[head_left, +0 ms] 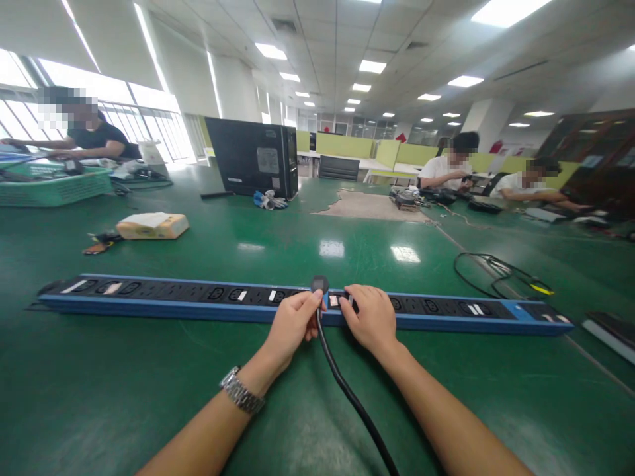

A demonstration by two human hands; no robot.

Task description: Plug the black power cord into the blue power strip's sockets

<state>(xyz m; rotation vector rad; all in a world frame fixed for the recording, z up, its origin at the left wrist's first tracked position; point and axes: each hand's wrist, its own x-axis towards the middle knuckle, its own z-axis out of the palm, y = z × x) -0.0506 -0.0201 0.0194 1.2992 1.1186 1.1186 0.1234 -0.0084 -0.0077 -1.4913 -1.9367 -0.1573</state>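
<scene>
A long blue power strip (198, 308) with black sockets lies across the green table. My left hand (296, 318) pinches a thick black cable (342, 378) close to its upper end, at the middle of the strip. Just above those fingertips is a round dark piece (319, 284); whether it belongs to the cable or the strip I cannot tell. My right hand (371, 316) rests on the strip just right of the cable, fingers curled over its sockets and far edge. What lies under those fingers is hidden.
Beyond the strip are a tissue pack (153, 228), a black computer case (253, 158), gloves (270, 200) and a coiled cable (489, 274). A green basket (59, 186) stands at left. A person sits behind it; two more sit at back right.
</scene>
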